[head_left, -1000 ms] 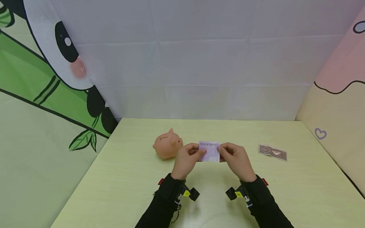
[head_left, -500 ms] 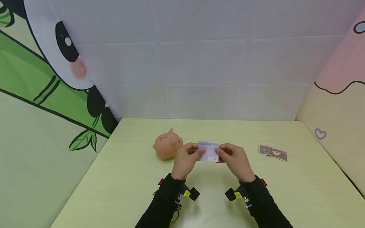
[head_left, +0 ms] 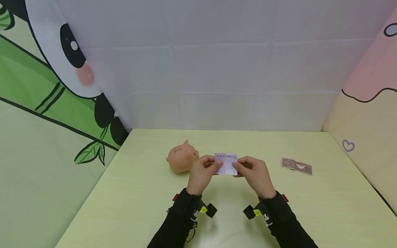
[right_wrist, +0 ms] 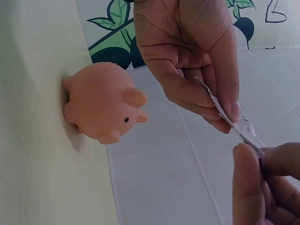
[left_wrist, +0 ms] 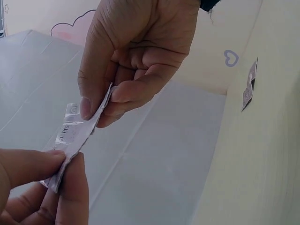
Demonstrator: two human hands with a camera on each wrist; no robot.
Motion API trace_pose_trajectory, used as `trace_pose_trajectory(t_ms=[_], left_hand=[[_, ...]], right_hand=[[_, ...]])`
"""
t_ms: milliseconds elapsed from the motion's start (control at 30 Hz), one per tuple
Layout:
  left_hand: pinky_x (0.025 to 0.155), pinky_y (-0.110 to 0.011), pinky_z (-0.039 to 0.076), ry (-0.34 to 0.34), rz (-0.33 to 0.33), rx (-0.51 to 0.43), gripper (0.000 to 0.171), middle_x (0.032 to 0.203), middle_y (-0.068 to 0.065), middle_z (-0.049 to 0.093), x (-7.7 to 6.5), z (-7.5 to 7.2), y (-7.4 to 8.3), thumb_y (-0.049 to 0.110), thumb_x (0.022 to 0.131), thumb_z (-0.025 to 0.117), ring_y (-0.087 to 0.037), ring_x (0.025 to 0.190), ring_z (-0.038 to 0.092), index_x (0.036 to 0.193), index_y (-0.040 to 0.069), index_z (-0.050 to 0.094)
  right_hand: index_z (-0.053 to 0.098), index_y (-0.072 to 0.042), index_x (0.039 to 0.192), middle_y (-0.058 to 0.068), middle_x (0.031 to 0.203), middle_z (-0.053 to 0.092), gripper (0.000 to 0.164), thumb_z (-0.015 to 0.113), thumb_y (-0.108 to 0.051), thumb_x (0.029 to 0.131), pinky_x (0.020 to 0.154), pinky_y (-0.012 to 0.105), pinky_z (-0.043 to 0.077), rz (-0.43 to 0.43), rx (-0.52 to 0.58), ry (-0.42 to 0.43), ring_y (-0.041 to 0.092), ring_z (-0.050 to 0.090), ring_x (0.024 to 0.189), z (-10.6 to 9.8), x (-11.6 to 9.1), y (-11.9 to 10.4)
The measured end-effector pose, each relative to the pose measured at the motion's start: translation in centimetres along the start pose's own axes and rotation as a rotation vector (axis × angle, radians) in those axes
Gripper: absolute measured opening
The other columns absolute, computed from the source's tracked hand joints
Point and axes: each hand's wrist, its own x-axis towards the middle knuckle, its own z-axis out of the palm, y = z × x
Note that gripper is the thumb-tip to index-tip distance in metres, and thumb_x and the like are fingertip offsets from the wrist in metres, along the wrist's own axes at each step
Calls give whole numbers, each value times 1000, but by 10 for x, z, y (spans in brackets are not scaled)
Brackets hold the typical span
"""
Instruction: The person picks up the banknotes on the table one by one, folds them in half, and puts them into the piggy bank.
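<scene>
Between both hands, upright above the table, is a small pale-purple banknote with a row of printed characters along its top; it looks folded. My left hand pinches its left end between thumb and fingers. The right end is pinched the same way by my right hand. Seen edge-on in the left wrist view, the banknote is thin and slightly bent. A pink piggy bank with a slot in its back stands just beyond and left of my left hand.
On the right of the pale wooden table lies a brown banknote with a crease across its middle. A light-grey cloth wall rises at the table's back edge, with cartoon-printed walls on both sides.
The right hand and the purple banknote have shifted slightly left. Both hands keep their pinch; the piggy bank and brown banknote have stayed put.
</scene>
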Motion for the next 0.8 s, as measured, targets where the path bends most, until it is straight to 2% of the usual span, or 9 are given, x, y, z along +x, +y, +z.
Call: trace_pose_trajectory(t_ms=[267, 433, 800], left_hand=[[77, -29, 59, 12, 7, 13, 22, 104, -19, 68, -2, -1, 3, 13, 91, 69, -14, 82, 63, 108, -1, 68], [74, -27, 59, 10, 19, 13, 22, 105, -17, 67, -3, -4, 7, 15, 92, 70, -14, 82, 63, 108, 0, 69], [74, -28, 60, -28, 67, -32, 18, 105, -20, 68, -9, -4, 17, 10, 91, 69, -16, 81, 67, 106, -1, 71]], right_hand=[[71, 8, 98, 24, 93, 69, 18, 67, -9, 93, 65, 25, 59, -28, 11, 18, 11, 66, 66, -2, 1, 3], [71, 8, 98, 24, 92, 69, 18, 68, -9, 92, 64, 24, 59, -22, 13, 31, 10, 66, 65, -3, 1, 1], [71, 8, 98, 24, 92, 70, 19, 68, -9, 92, 64, 25, 59, -12, 23, 45, 12, 66, 64, -2, 0, 0]])
